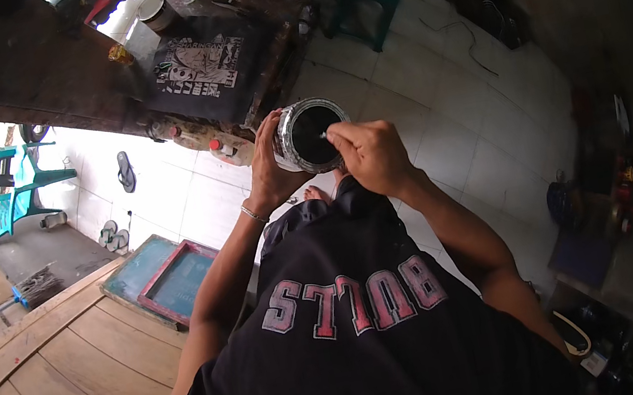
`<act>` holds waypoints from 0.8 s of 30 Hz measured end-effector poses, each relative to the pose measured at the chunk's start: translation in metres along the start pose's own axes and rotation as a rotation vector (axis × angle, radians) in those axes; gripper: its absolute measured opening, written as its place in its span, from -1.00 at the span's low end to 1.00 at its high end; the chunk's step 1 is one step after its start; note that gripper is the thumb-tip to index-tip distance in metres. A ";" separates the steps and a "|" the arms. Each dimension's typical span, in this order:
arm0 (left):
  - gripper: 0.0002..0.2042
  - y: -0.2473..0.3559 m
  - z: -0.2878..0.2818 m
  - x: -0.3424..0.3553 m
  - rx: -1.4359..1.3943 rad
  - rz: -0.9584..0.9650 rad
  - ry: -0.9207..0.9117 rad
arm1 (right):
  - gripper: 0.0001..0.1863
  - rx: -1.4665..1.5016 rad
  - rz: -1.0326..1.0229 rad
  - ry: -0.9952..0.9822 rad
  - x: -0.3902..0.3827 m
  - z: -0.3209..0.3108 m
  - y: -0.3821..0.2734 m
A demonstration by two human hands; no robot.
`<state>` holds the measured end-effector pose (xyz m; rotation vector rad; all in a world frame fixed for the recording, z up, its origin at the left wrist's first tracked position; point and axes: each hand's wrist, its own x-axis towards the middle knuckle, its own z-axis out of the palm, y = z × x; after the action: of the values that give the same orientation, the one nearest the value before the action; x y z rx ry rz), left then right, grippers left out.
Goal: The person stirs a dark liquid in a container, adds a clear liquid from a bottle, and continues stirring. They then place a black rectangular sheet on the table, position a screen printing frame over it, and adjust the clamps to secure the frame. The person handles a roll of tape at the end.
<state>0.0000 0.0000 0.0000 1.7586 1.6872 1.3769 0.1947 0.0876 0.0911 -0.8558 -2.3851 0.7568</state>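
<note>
Right hand (373,158): I saw its fingers (344,135) pinching a small pale piece (323,136) at the can's open mouth; I could not make out the rest of it.
Left hand (268,170): the fingers were curved around the can's left side, gripping it; a bracelet (254,212) circled the wrist.
Can (288,140): it sat between the two hands, dark inside, with a pale smeared rim.
Shirt (365,375): black with red lettering, on the near side of the can.
Counter (281,24): beyond the can to the left, carrying a dark printed cloth (200,67).
Bottles: red-capped (216,145), just left of the can.
Green chair (369,2): beyond the can, to the right.
Red-framed panel (181,280): left of the can, on the near side.
</note>
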 end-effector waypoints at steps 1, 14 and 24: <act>0.11 0.002 -0.001 0.000 0.010 -0.004 0.000 | -0.88 -0.031 0.007 0.044 0.002 -0.003 -0.002; 0.11 -0.004 -0.002 -0.007 0.061 -0.003 -0.033 | -0.90 0.121 0.067 0.048 -0.017 0.017 0.006; 0.11 -0.004 0.002 -0.004 0.030 -0.058 -0.041 | -0.92 -0.010 0.046 0.152 -0.015 0.010 0.008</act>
<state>0.0003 -0.0023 -0.0059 1.7284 1.7316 1.2881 0.2020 0.0789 0.0751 -0.9414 -2.2443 0.6729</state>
